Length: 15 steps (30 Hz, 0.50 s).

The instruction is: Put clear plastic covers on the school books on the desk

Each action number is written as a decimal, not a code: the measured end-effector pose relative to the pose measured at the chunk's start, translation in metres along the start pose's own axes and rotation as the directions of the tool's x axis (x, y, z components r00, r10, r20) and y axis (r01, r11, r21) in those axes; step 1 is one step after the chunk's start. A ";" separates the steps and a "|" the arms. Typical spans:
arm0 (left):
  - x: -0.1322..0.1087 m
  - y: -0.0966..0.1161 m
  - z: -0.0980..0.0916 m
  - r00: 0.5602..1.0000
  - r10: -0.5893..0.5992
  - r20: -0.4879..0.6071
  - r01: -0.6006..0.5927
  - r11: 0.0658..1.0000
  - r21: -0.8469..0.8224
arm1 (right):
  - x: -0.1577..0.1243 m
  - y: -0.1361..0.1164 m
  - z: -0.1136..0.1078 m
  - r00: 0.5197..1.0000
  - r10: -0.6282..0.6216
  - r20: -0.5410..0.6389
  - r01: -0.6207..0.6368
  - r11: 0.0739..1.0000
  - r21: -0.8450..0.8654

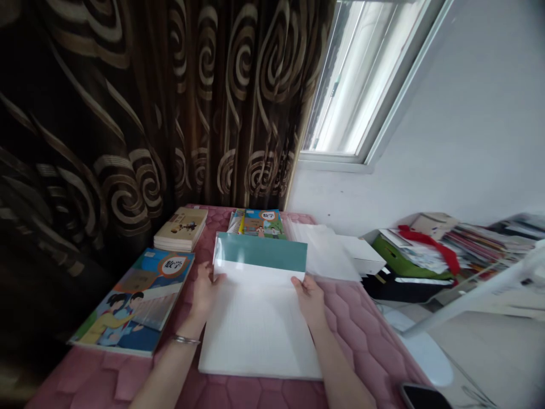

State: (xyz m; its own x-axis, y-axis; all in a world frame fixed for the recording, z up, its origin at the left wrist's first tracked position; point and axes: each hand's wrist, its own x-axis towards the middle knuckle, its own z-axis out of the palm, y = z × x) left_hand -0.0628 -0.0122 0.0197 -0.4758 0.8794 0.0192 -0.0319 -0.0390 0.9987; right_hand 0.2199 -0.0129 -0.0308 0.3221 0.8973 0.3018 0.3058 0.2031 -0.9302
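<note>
A white-paged book (259,335) lies in front of me on a pink quilted surface. Across its far end runs a dark green strip (261,251) with a glossy, clear-film sheen. My left hand (206,287) grips the left edge near this strip, thumb on top. On the opposite edge my right hand (309,289) holds on in the same way, its thumb on the white page. The fingers under the edges are partly hidden. Left of the book rests a blue textbook (140,307) with cartoon figures on its cover.
Small tan books (181,227) are stacked at the back left. Another blue textbook (261,222) lies behind the green strip. Translucent sheets (323,250) and a white box (361,255) sit to the right. A dark phone-like object (426,396) is at the front right edge.
</note>
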 end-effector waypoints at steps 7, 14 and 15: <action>-0.092 0.028 -0.002 0.686 0.334 0.646 -0.727 0.297 0.619 | 0.002 -0.004 0.000 1.000 -0.027 0.009 0.027 1.000 -0.007; -0.148 -0.025 -0.015 0.287 -0.010 0.958 -0.958 -0.027 0.287 | 0.004 -0.018 -0.001 1.000 -0.016 -0.008 0.014 0.990 -0.143; -0.146 -0.029 -0.014 0.283 -0.022 0.959 -0.957 -0.071 0.281 | 0.004 -0.020 -0.001 1.000 -0.013 -0.012 0.011 0.988 -0.157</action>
State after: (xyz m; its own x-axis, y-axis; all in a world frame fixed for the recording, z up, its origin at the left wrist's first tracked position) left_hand -0.0045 -0.1460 -0.0127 0.7085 0.7051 0.0278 0.7048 -0.7052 -0.0765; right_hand 0.2160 -0.0140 -0.0105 0.3287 0.8901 0.3158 0.4457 0.1487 -0.8828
